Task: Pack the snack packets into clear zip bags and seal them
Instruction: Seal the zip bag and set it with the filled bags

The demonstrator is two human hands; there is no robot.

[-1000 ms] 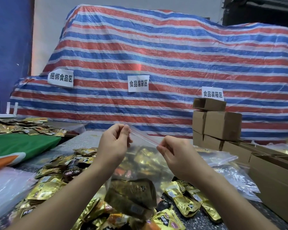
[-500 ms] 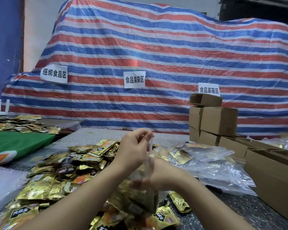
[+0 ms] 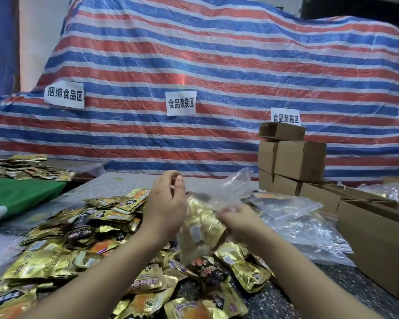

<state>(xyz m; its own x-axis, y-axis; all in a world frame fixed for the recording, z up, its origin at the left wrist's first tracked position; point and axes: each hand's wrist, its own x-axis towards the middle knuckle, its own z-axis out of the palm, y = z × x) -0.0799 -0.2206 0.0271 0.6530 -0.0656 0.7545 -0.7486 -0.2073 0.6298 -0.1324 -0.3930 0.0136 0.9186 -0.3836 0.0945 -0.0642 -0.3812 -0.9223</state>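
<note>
A clear zip bag point(image 3: 203, 229) stuffed with gold snack packets hangs tilted between my hands, its loose top point(image 3: 237, 183) flaring up to the right. My right hand point(image 3: 240, 221), blurred by motion, grips the bag's right side. My left hand point(image 3: 166, 203) is against the bag's left edge, its fingers loosely curled, with no plastic visible between thumb and forefinger. Below and to the left, a heap of loose gold and black snack packets point(image 3: 78, 238) covers the table.
Filled zip bags point(image 3: 283, 202) and empty clear bags point(image 3: 313, 240) lie to the right. Cardboard boxes point(image 3: 295, 160) stack behind them, and open cartons point(image 3: 373, 231) line the right edge. A green cloth point(image 3: 21, 194) and more packets point(image 3: 21, 169) sit far left. A striped tarp point(image 3: 217, 77) hangs behind.
The bag came down from being held stretched at its zip strip. My hands closed together, then the bag swung rightward in my right hand while my left hand's pinch on the top came off.
</note>
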